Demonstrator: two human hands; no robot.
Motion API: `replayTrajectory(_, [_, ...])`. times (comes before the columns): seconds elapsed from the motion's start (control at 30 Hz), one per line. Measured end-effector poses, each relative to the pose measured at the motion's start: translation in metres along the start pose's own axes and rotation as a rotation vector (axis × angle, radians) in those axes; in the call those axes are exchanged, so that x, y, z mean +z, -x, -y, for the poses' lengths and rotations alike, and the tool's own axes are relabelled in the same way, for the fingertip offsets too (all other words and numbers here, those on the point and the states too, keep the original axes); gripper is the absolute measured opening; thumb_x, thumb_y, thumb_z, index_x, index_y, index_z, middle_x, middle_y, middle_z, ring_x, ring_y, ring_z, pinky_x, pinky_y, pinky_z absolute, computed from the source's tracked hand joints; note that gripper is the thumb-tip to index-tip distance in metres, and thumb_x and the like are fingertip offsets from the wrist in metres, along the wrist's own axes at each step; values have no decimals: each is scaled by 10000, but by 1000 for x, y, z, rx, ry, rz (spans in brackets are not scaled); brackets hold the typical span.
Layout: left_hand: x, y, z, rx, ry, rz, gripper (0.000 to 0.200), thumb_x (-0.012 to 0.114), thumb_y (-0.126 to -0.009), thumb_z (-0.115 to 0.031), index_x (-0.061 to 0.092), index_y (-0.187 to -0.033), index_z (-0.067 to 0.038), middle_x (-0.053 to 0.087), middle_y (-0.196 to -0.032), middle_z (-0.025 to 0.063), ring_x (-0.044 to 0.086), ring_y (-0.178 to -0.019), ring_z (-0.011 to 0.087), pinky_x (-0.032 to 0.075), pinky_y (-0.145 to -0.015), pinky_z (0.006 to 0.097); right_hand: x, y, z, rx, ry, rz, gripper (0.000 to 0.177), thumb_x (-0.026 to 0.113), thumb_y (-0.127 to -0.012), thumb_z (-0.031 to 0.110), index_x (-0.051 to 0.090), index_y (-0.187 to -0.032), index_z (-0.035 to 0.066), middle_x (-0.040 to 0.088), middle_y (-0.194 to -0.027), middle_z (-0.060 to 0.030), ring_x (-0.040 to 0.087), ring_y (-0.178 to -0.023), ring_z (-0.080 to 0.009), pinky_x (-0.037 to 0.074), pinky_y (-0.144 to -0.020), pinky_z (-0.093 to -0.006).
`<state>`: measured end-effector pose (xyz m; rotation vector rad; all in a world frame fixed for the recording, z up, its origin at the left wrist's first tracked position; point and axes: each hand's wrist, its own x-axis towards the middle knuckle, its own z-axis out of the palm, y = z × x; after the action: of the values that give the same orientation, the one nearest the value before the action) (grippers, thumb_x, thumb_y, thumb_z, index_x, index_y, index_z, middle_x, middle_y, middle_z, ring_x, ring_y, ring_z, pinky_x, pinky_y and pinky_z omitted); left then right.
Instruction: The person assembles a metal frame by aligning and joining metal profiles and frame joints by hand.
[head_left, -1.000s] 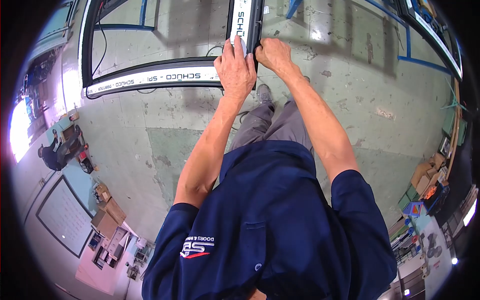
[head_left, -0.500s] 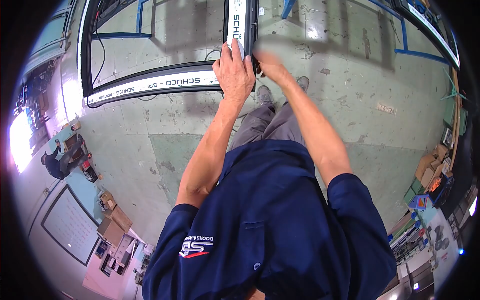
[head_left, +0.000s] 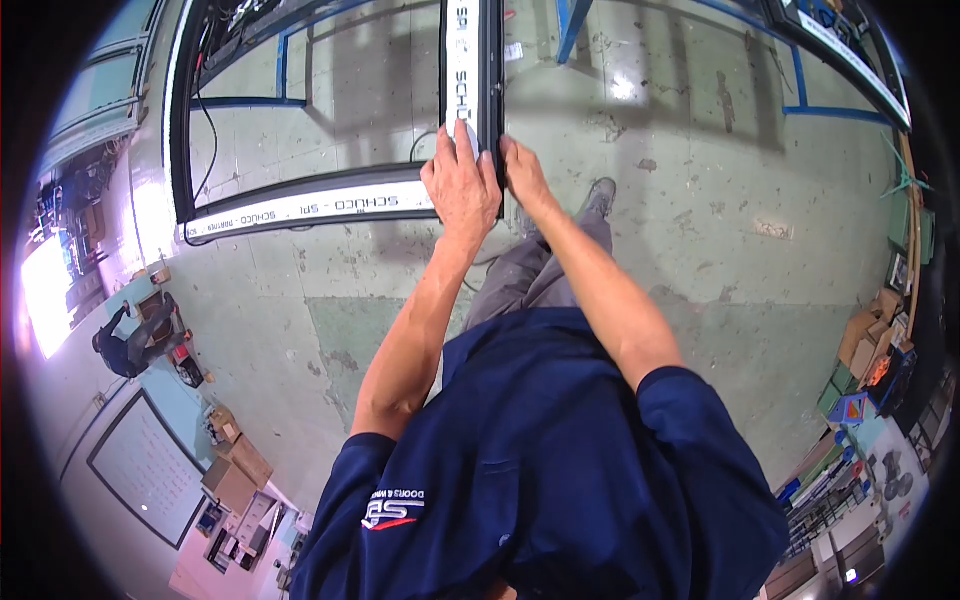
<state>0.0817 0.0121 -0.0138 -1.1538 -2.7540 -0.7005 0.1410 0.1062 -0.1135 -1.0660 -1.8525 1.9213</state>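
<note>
A black frame with white lettered protective film (head_left: 345, 204) reaches across the upper left, and its corner lies under my hands. My left hand (head_left: 462, 190) rests on the filmed upright bar (head_left: 462, 60) near that corner, its fingers stretched out along the bar. Against the black outer edge (head_left: 492, 90) of the same bar is my right hand (head_left: 526, 178). Its fingers are curled in at the edge, and what they hold, if anything, is hidden.
Blue metal stand legs (head_left: 572, 30) rise behind the frame. Another black frame (head_left: 850, 60) is at upper right. A person (head_left: 130, 345) crouches at far left near a whiteboard (head_left: 150, 465). Cardboard boxes (head_left: 235, 470) are at lower left; more boxes (head_left: 868, 335) are at right.
My right hand has moved down along the bar's outer edge and is no longer smeared by motion. My left hand stays on the corner. The whole frame sits lower in view.
</note>
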Motion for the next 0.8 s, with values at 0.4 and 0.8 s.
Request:
replayTrajectory(0.4, [-10,-5,-6,-14,21,52,610,587,-968,-175,420,-1513,41,478,-1452,328,545,-1246,431,388,-1024,501,-9,-85,48,3,90,-58,568,406,-1108,442,685,-1100,-53,720,-953,-263,679,-899,-369,500,-868,-432])
replayTrajectory(0.8, [-14,-12,-12,-111,14,152,645,616,-930,-165,420,-1488,94,470,-1477,330,538,-1271,428,368,-1048,492,-22,-202,59,-35,127,-61,580,408,-1094,454,687,-1038,-51,694,-967,-305,663,-948,-471,493,-837,-500])
